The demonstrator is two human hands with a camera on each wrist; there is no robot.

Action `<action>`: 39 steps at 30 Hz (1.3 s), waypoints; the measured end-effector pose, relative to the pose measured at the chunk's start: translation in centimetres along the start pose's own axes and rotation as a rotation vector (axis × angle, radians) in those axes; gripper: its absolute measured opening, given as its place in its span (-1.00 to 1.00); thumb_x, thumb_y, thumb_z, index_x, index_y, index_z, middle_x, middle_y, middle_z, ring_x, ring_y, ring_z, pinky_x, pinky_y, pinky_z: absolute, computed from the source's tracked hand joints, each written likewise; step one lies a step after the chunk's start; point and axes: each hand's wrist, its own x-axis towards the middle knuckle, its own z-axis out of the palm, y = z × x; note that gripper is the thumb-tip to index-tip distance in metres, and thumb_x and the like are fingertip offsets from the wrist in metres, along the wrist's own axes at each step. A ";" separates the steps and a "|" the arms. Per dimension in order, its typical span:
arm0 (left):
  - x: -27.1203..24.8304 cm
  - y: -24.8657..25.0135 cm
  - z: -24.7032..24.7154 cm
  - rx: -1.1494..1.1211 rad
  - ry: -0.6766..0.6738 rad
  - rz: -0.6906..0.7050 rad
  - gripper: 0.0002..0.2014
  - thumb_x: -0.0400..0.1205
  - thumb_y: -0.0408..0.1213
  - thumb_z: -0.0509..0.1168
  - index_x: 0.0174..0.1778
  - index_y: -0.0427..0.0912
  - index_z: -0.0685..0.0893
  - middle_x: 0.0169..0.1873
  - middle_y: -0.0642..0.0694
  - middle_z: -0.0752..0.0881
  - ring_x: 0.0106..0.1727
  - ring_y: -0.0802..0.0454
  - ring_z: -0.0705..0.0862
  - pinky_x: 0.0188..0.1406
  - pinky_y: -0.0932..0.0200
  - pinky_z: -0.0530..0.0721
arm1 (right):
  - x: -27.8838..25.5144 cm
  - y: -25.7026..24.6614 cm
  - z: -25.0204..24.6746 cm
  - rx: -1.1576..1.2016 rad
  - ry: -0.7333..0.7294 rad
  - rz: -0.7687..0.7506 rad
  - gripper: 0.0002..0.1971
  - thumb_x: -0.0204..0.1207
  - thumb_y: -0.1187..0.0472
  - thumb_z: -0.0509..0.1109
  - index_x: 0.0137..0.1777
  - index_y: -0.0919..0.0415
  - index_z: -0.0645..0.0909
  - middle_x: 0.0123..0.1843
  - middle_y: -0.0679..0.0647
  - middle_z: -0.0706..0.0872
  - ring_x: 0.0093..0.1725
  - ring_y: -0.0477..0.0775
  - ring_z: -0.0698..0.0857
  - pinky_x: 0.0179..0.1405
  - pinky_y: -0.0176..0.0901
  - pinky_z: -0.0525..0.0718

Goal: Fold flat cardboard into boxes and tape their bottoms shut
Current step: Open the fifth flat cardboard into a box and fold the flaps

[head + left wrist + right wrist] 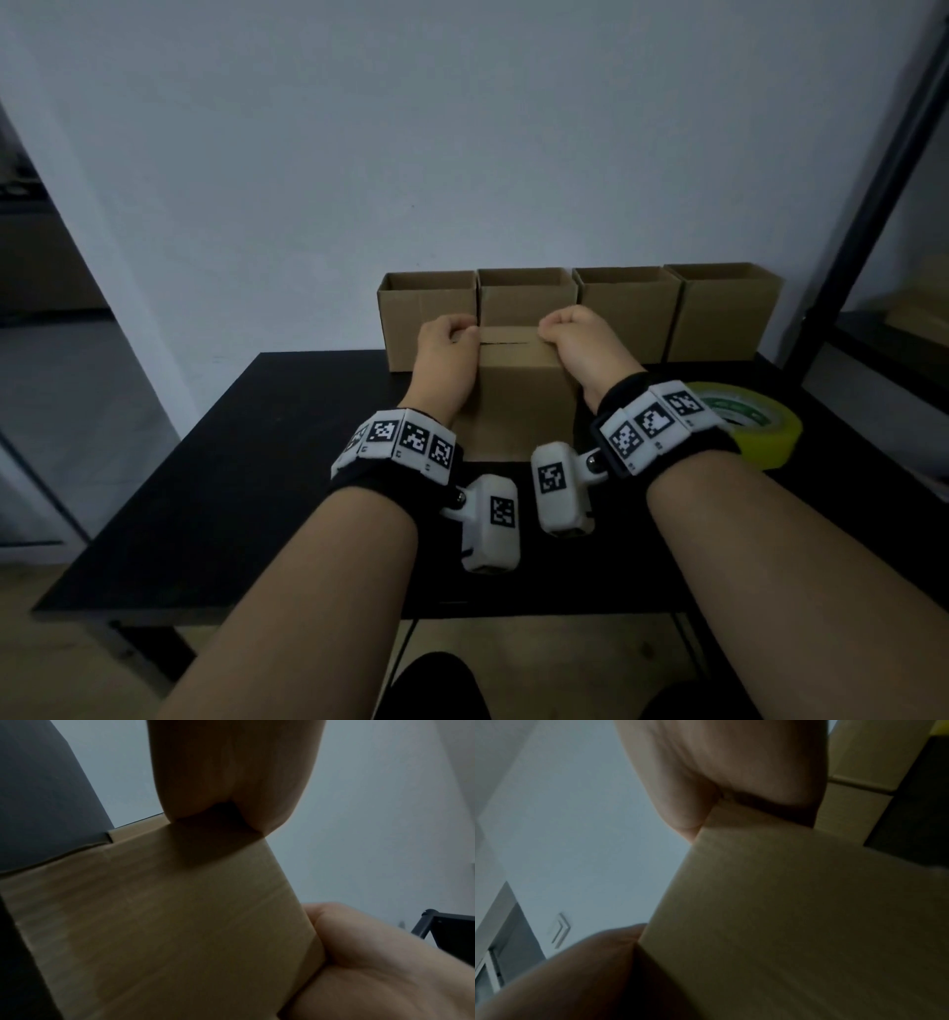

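Observation:
A brown cardboard box (516,401) stands on the black table (231,488) right in front of me, its top flaps folded down with a narrow slit between them. My left hand (444,334) grips its upper left edge with curled fingers. My right hand (565,329) grips the upper right edge the same way. In the left wrist view the box (167,923) fills the frame, the left hand (231,780) curled over its top edge. In the right wrist view the right hand (731,770) curls over the box (795,923). A yellow tape roll (750,419) lies right of the box.
Several open-topped cardboard boxes (629,308) stand in a row along the table's back edge against the wall. A dark metal shelf frame (873,205) rises at the right. A doorway opens at the far left.

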 end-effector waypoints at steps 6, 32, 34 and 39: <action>0.4 1.1 -0.4 0.023 -0.078 -0.080 -0.69 0.71 -0.29 0.14 0.37 -0.10 0.56 0.24 -0.09 0.60 0.12 0.02 0.55 -0.06 0.21 0.49 | -0.1 0.3 0.7 0.010 0.010 0.033 -0.75 0.69 0.11 0.19 0.30 0.08 0.57 0.06 -0.03 0.59 0.01 -0.05 0.56 -0.10 -0.17 0.53; 0.7 1.2 -0.3 0.313 0.079 0.151 -0.78 0.68 -0.12 0.22 0.07 -0.10 0.73 -0.12 0.03 0.70 -0.05 0.05 0.64 -0.10 0.18 0.52 | -1.0 -0.9 -1.1 -0.103 0.040 0.112 -0.66 0.41 0.06 0.60 0.04 0.30 0.72 -0.04 0.17 0.76 0.01 0.20 0.73 0.15 0.09 0.71; 0.2 1.1 -0.1 0.371 0.157 0.273 -0.75 0.69 -0.16 0.19 0.10 -0.15 0.74 -0.02 -0.02 0.73 0.02 0.02 0.65 -0.03 0.13 0.59 | -1.0 -0.2 -1.3 -0.125 0.103 0.053 -0.67 0.41 0.02 0.59 -0.06 0.31 0.72 -0.11 0.17 0.76 -0.06 0.17 0.73 0.06 0.05 0.73; 0.2 0.2 1.2 0.442 -0.059 0.356 -0.65 0.68 -0.06 0.18 0.29 -0.11 0.68 0.30 -0.04 0.65 0.36 0.00 0.54 0.41 0.02 0.47 | -1.0 1.1 -1.0 -0.267 0.221 -0.079 -0.68 0.48 -0.08 0.47 -0.25 0.18 0.59 -0.28 0.05 0.65 -0.25 0.04 0.64 -0.27 -0.12 0.59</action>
